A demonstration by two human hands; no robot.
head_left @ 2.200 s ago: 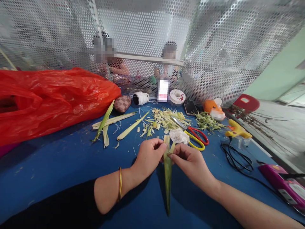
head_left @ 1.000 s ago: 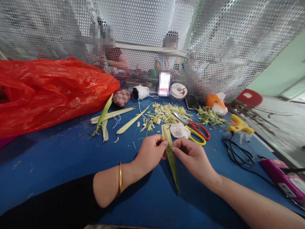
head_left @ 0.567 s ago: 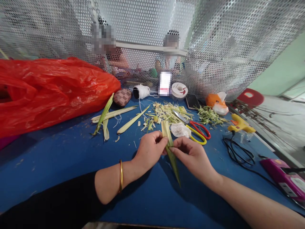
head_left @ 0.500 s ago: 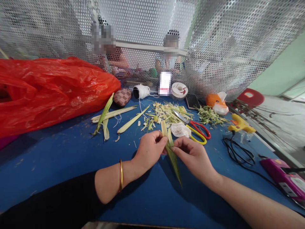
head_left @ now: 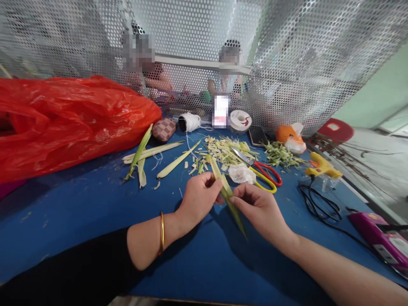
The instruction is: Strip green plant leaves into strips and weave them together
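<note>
Head camera: left hand (head_left: 201, 199) and right hand (head_left: 255, 205) both pinch one pointed green leaf (head_left: 226, 189) — slanted over the blue table (head_left: 197, 272), near scissors (head_left: 252, 163).

We are losing the red plastic bag (head_left: 86, 123) past the left edge and the magenta power strip (head_left: 369, 231) past the right. The left hand (head_left: 200, 196) is covering part of the leaf (head_left: 235, 211), while pixelation is stopping us from reading the upright phone (head_left: 221, 111).

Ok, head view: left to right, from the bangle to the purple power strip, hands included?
gold bangle → left hand → leaf strip → right hand → yellow glue gun → purple power strip
</note>
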